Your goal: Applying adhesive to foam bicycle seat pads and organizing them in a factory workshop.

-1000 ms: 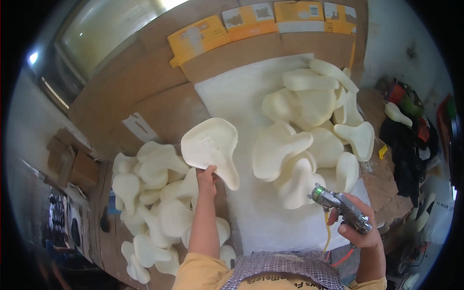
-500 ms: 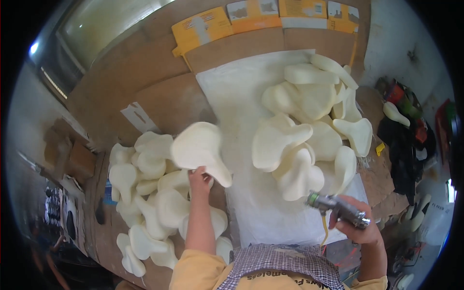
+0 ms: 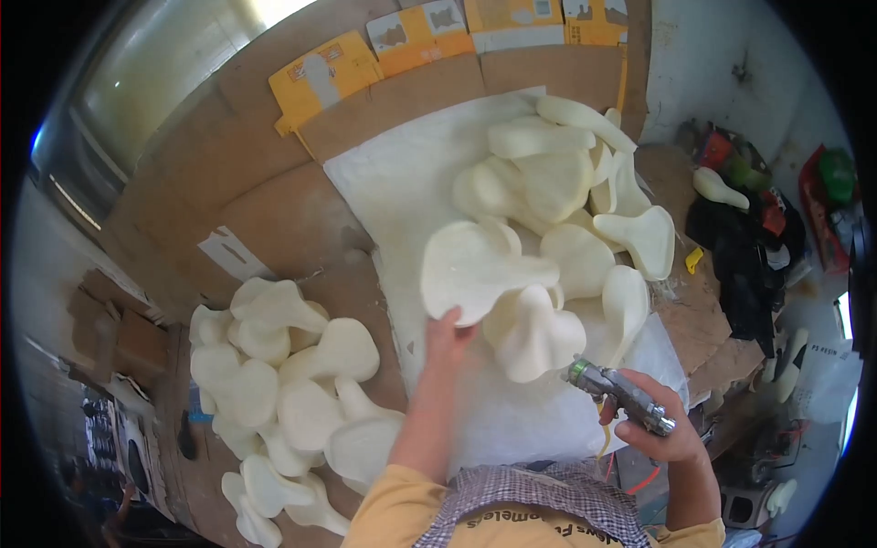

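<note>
My left hand (image 3: pixel 449 334) grips the lower edge of a cream foam bicycle saddle pad (image 3: pixel 461 267). Its broad end is to the left and its nose points right, over the near left part of a pile of similar pads (image 3: pixel 557 183). Whether the held pad rests on the pile I cannot tell. At lower right, my right hand (image 3: pixel 665 427) is closed around a metal spray gun (image 3: pixel 621 393) with a green ring at its front end, which points up-left toward a nearby pad (image 3: pixel 539 338). A thin yellow hose (image 3: pixel 605 440) hangs below the gun.
Another heap of cream pads (image 3: pixel 292 402) lies on brown cardboard at left. White sheeting (image 3: pixel 384 196) covers the middle of the work surface. Cardboard panels with yellow printed pieces (image 3: pixel 324 78) line the back. Dark cloth (image 3: pixel 731 265) and a loose pad (image 3: pixel 720 189) are at far right.
My left hand has carried the pad rightward from above the left heap to the right pile, turning its nose more to the right. My right hand still holds the spray gun. The whole view has shifted.
</note>
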Demonstrator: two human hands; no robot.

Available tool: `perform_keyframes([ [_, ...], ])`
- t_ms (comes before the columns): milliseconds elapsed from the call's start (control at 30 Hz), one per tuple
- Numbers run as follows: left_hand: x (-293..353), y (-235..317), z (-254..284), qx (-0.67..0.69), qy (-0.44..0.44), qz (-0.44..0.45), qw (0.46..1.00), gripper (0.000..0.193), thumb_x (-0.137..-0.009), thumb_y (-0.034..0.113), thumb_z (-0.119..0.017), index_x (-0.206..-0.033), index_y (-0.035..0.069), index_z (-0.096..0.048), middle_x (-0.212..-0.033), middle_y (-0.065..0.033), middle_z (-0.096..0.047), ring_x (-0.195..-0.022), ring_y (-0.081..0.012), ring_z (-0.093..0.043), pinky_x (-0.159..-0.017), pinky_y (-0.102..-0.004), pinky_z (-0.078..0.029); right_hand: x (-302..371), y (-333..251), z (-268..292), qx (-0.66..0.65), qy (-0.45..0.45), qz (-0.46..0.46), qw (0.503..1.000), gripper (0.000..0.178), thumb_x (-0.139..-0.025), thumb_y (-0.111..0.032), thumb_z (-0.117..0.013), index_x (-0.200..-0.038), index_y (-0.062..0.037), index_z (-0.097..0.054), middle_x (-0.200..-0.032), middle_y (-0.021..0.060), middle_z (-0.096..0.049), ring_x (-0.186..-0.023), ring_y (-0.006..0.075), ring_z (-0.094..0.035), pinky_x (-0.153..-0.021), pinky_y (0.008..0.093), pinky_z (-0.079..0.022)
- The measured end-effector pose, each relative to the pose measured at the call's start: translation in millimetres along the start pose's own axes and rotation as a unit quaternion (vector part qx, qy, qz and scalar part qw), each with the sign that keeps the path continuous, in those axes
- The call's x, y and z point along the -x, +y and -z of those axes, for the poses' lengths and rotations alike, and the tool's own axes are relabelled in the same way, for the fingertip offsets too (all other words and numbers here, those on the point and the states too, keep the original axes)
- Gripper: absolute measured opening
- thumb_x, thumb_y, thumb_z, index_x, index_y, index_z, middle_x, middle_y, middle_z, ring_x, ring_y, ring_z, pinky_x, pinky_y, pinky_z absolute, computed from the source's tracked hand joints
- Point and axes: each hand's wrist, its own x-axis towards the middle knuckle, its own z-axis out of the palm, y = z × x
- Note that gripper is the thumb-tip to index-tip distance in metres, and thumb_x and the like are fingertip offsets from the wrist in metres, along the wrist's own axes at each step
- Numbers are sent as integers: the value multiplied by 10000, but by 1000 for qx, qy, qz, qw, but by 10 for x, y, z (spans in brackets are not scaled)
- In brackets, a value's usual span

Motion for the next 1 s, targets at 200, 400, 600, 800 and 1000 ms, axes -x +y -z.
perform_keyframes([
  [200, 441, 1476, 733, -354, 147, -197, 902, 521, -732, 77, -623, -1226, 118, -463, -934, -27, -607, -671, -106, -565, -444, -218, -396, 18, -162, 78, 56, -45, -18, 997, 559, -706, -15, -664, -1229, -33, -468, -835, 78, -615, -739, 158, -595, -674, 271, -464],
  [400, 571, 1740, 1241, -349, 202, -138, 905, 480, -710, 85, -629, -1171, 97, -493, -884, -30, -584, -600, -106, -541, -420, -228, -384, -209, -204, -65, 116, -133, -55, 983, 531, -699, 9, -668, -1200, -56, -506, -821, 74, -619, -699, 131, -581, -643, 253, -456],
  [600, 563, 1511, 1600, -342, 229, -117, 904, 480, -700, 102, -628, -1162, 108, -495, -933, -71, -590, -685, -170, -586, -481, -269, -466, -332, -260, -186, 1, -83, 40, 996, 527, -684, -4, -672, -1184, -4, -506, -814, 88, -621, -723, 144, -598, -657, 269, -472],
  [800, 354, 1376, 1862, 251, 192, -231, 920, 523, -780, 326, -645, -1186, 89, -416, -1101, -123, -514, -954, -293, -549, -770, -423, -504, -219, -46, 20, -4, -32, 24, 999, 571, -697, -82, -666, -1224, 0, -466, -864, 109, -615, -761, 179, -595, -687, 303, -469],
  [1000, -581, 194, 824, -56, 111, 107, 986, 430, -824, 357, -604, -1061, 20, -480, -1028, -155, -539, -908, -331, -550, -780, -444, -467, -187, 89, 95, -13, 24, -57, 998, 591, -724, -96, -662, -1258, -6, -426, -886, 108, -610, -811, 175, -587, -720, 304, -467],
])
